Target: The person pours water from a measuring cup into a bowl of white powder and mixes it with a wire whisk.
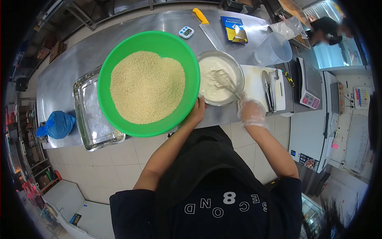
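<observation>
A clear plastic glove covers my right hand (252,110), which is closed around the handle of a wire whisk (225,82). The whisk's wires dip into a thick white batter (213,65) inside a stainless steel bowl (240,70). My left hand (197,111) is bare and grips the steel bowl at its lower left rim; part of this hold is hidden. Directly left of it, a large green plastic basin (149,38) holds pale crumbs (146,89). The basin overlaps the steel bowl's left side and covers part of a metal baking tray (95,119).
Beyond the bowl lie a yellow-handled knife (207,28), a digital timer (186,32) and a blue-yellow box (234,30). Rightward are a plastic jug (273,49), tongs (268,89) on a white cutting board (252,86), and a scale (310,85). A blue bag (61,124) sits far left.
</observation>
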A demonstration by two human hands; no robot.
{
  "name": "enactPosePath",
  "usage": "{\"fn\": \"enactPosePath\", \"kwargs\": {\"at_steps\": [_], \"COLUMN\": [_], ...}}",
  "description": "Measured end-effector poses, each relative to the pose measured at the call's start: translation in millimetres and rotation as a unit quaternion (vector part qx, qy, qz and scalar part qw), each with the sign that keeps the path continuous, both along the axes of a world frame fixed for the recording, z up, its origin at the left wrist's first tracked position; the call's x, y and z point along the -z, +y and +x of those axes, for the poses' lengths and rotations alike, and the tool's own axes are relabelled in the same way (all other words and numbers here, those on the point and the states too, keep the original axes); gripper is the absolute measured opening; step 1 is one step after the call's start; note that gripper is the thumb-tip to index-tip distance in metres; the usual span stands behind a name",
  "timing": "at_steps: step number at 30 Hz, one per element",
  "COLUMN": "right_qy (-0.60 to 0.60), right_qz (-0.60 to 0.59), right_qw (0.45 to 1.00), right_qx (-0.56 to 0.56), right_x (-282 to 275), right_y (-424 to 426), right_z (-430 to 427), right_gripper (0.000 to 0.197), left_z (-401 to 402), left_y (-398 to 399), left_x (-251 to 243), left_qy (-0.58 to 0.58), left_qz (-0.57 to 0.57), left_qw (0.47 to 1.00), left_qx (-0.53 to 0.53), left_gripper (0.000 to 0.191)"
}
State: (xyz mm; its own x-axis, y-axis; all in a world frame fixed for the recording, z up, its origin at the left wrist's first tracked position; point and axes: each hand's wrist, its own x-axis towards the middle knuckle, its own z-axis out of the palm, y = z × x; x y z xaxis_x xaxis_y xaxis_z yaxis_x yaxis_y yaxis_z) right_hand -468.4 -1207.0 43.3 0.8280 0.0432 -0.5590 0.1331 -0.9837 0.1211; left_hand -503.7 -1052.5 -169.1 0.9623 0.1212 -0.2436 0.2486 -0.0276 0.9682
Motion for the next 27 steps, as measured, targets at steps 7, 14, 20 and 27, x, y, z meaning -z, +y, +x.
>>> {"fn": "enactPosePath", "kwargs": {"at_steps": [7,14,20,27], "right_qy": [-0.03,-0.093,-0.039,-0.061], "right_qz": [-0.01,0.011,0.034,0.013], "right_qw": [0.999,0.995,0.995,0.998], "right_qx": [-0.017,-0.014,-0.087,-0.001], "right_x": [9,16,-17,-3], "right_y": [5,3,16,16], "right_z": [9,19,8,-1], "right_gripper": [0.03,0.027,0.032,0.026], "left_z": [0,0,-2,-1], "left_y": [1,2,4,4], "left_x": [-10,-6,-15,-20], "left_qy": [0.005,0.008,0.03,0.037], "left_qz": [0.039,0.027,0.034,0.013], "left_qw": [0.999,1.0,0.999,0.999], "left_qx": [0.002,-0.002,0.008,-0.017], "left_gripper": [0.031,0.031,0.03,0.036]}}
